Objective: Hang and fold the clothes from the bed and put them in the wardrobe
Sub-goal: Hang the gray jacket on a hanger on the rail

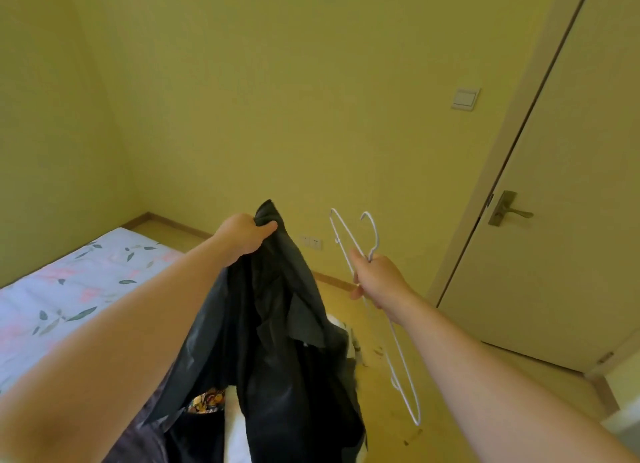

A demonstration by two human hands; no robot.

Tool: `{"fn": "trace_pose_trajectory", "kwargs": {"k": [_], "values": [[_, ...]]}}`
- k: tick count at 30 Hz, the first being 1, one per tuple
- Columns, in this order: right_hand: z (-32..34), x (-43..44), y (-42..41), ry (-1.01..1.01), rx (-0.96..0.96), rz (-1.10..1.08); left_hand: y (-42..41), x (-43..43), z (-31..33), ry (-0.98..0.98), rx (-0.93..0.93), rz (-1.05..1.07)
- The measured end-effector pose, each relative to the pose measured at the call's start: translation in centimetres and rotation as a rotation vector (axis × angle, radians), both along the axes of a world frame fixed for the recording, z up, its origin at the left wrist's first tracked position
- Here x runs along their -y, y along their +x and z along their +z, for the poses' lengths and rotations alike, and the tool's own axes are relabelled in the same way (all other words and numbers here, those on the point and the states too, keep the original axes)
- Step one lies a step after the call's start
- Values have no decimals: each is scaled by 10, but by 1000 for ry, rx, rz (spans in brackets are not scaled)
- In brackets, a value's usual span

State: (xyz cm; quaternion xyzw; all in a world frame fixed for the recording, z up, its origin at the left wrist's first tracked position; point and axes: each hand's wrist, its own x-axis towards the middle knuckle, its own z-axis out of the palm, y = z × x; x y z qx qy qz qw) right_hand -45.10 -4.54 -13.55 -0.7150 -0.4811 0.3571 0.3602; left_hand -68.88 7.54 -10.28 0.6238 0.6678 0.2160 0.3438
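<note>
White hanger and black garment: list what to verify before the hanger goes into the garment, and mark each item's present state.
1. Left hand grip on the black garment: ok. It grips a bunched top edge and the rest hangs down.
2. Right hand grip on the white hanger: ok. It is held near the neck, hook pointing up.
3. Hanger free of the fabric: ok. A clear gap lies between them.
4. Neck opening found and spread: cannot tell. The fabric is bunched and folded over itself.
5. Garment's lower end hanging free: cannot tell. It runs off the bottom of the picture.
6. Wardrobe in sight: not ok. The head view does not show it.
</note>
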Motion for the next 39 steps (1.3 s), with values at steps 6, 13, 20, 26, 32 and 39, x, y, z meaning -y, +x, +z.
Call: {"fn": "trace_pose_trajectory", "kwargs": {"k": [6,13,20,26,32,39], "values": [[4,15,-24,-38,-226,51,-35,-6,-20,-196,409,207],[-5,21,-38,-186,-67,170,-46,-4,-46,-3,296,106],[-16,21,-39,-217,-18,230,-41,7,-46,119,206,-97],[-28,12,-43,-54,-206,-110,8,64,-17,27,268,-455],[-32,14,-33,-13,-385,-179,36,101,-4,143,46,-664],[-19,19,-29,99,-499,-241,42,115,-24,458,-61,-725]]}}
